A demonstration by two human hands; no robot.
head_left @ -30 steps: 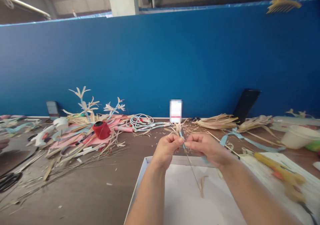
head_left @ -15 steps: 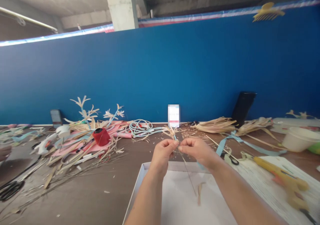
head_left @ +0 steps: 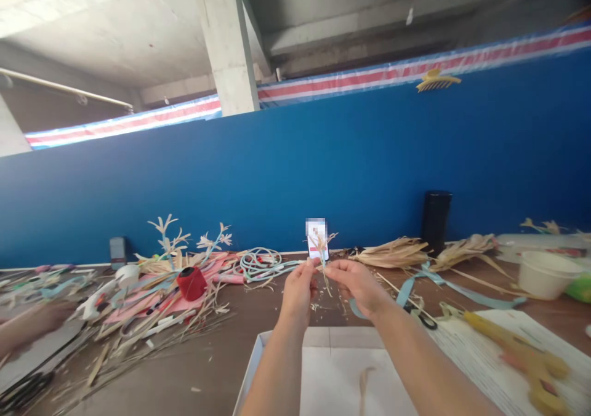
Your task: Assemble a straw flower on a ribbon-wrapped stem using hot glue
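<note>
Head cam looks fwd, close over table (head_left: 217, 342).

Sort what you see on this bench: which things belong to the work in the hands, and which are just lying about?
In hand:
left hand and right hand, both pinching the straw sprig
blue tape, trailing under the right hand

Lying about:
red spool
cords
straw bundles
glue gun
white cup

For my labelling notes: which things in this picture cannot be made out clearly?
Head view, straw sprig: stem hidden where left hand and right hand pinch it.
Head view, card by the wall: face pixelated.
Head view, yellow glue gun: motion-blurred.
Head view, a co-worker's arm: blurred, cut by left edge.
</note>
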